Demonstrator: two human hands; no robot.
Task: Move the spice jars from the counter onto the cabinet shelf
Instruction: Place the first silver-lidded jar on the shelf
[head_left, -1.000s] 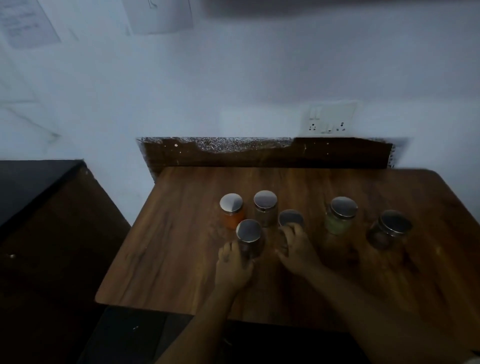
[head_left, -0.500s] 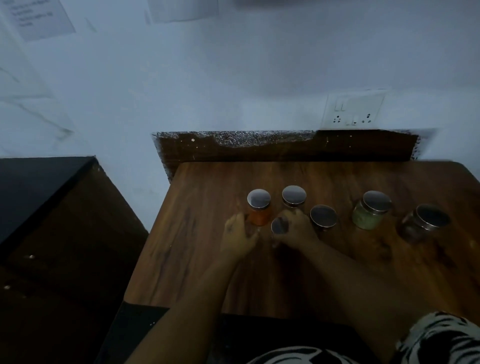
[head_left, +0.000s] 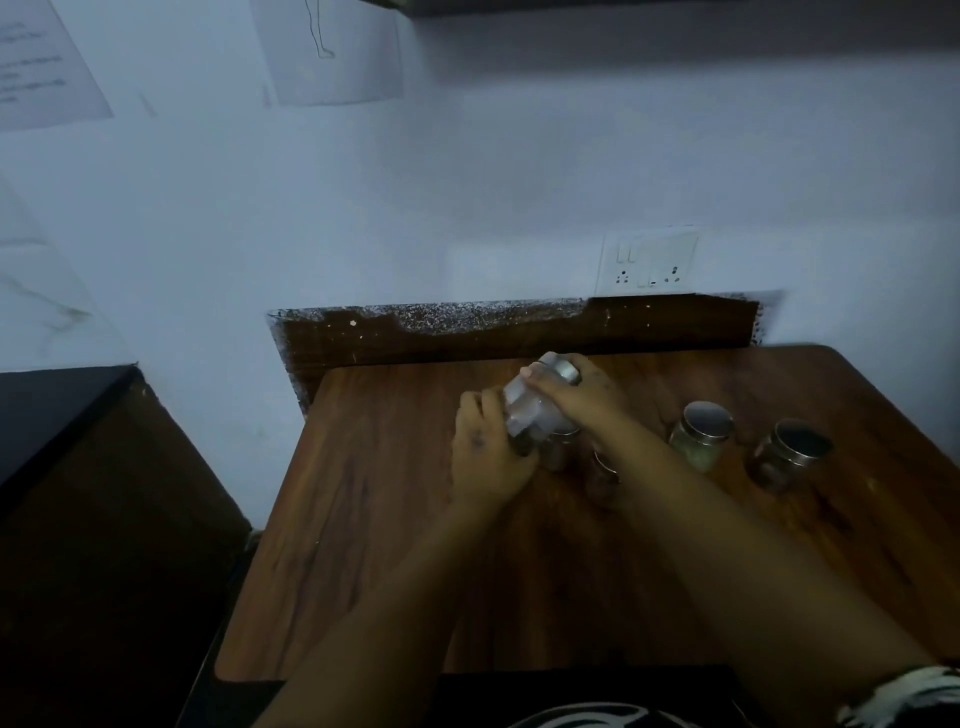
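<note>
Lifting was underway: the pale jar (head_left: 535, 405) was gripped by the right hand (head_left: 576, 395) near its lid and by the left hand (head_left: 485, 447) at its base, long axis tilted toward 1 o'clock, clear of the counter (head_left: 374, 519); shelf edge (head_left: 675, 8) lay toward 12 o'clock

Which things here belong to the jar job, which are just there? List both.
Job: tilted pale jar held by left hand and right hand; green jar; dark jar; wooden counter.
Just there: wall socket; wall papers.
</note>
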